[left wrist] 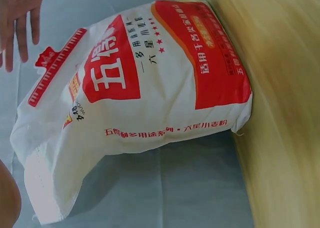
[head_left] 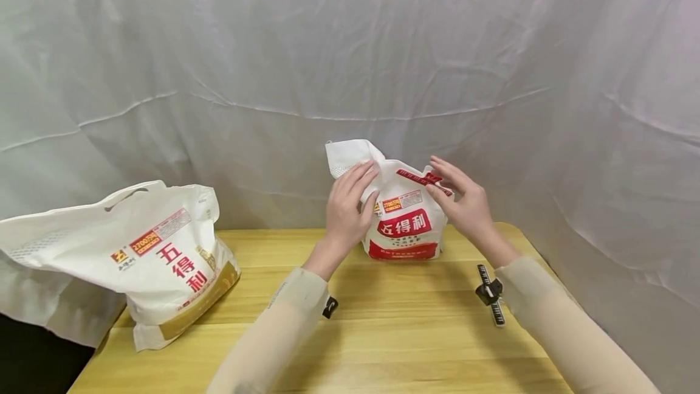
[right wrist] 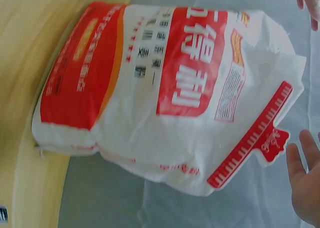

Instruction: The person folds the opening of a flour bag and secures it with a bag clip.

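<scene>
Presently, left hand (head_left: 348, 205) and right hand (head_left: 463, 200), fingers loosely extended and parted, flank upper white wheat-flour bag (head_left: 406, 219); right hand just beside its red sealing clip (right wrist: 251, 135).

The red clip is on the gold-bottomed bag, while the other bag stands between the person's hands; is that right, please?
Not quite: the head view shows the red clip on the other bag, the one standing between the left hand and right hand.
</scene>
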{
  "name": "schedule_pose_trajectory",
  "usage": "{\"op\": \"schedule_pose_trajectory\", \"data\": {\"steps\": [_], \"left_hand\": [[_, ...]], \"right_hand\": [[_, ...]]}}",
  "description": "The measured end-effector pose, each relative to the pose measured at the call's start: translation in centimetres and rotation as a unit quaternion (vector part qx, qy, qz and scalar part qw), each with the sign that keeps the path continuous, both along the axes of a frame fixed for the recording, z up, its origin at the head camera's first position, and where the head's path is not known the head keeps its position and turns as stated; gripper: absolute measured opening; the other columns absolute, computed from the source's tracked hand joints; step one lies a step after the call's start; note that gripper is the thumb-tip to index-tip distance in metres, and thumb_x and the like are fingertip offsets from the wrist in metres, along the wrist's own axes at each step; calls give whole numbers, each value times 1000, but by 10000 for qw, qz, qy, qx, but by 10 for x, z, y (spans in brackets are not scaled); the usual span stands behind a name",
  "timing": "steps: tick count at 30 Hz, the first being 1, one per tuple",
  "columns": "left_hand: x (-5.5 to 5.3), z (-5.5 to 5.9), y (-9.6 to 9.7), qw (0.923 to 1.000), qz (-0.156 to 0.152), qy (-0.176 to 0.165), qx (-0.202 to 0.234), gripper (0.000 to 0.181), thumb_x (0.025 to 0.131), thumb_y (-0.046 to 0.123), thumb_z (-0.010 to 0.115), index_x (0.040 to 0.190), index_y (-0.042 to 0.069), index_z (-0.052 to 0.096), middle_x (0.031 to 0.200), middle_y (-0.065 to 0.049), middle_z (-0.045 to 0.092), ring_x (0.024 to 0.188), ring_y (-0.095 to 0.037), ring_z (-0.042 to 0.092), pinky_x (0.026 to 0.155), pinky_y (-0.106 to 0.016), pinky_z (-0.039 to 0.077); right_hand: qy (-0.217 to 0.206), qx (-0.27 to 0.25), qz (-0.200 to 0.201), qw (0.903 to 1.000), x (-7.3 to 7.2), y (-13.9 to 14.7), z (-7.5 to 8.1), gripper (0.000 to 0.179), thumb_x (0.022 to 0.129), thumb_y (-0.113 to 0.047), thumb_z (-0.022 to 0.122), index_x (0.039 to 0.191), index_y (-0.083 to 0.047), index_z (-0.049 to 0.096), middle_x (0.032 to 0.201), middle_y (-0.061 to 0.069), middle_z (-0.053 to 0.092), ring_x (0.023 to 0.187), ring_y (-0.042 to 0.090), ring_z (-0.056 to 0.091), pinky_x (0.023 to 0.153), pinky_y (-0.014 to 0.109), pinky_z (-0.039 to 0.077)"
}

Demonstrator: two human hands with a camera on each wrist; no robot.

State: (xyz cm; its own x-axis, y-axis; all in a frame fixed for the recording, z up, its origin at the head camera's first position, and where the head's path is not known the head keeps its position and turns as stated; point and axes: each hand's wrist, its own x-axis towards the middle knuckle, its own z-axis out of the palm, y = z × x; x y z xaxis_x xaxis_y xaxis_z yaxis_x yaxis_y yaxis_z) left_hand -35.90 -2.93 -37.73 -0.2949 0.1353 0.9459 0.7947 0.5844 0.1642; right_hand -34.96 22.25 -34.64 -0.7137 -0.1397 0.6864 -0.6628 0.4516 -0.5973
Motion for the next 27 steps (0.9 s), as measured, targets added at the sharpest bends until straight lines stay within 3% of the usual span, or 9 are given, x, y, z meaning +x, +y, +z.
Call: {"op": "schedule_pose_trajectory", "data": {"steps": [6,10,15,21,27], "left_hand": [[14,-8,-11,9992,56,19,400,47,91,5,75,136,2,64,148,-13,59,134,-38,55,118,-49,39],[25,-12,-20,9978,162,-63,643,49,91,7,77,137,2,64,149,-12,59,137,-37,53,119,-48,37],[37,-16,-30,9949,349,-175,925,50,93,13,77,139,1,62,150,-12,57,141,-34,51,119,-51,36],[50,-19,-45,9896,662,-244,1254,53,93,14,76,142,2,60,153,-11,55,144,-33,48,122,-50,32],[61,-27,-67,9821,913,-159,1637,52,94,10,75,143,1,59,153,-13,55,143,-34,48,122,-47,33]], "right_hand": [[-58,-286,30,9996,7,-11,-8,48,95,5,70,142,2,60,154,10,54,128,38,60,101,18,50],[-122,-319,133,9993,13,-17,-14,48,96,1,71,142,-2,61,154,4,54,134,27,57,106,28,51],[-159,-463,429,9979,20,-27,-21,50,95,-2,74,143,-7,62,152,3,57,129,24,61,106,37,51],[-310,-501,581,9966,24,-39,-28,50,97,-7,73,145,-12,61,153,-3,56,130,22,61,107,36,51],[-282,-561,838,9945,25,-56,-36,48,97,-4,72,144,-4,60,155,0,53,128,28,61,103,34,53]]}}
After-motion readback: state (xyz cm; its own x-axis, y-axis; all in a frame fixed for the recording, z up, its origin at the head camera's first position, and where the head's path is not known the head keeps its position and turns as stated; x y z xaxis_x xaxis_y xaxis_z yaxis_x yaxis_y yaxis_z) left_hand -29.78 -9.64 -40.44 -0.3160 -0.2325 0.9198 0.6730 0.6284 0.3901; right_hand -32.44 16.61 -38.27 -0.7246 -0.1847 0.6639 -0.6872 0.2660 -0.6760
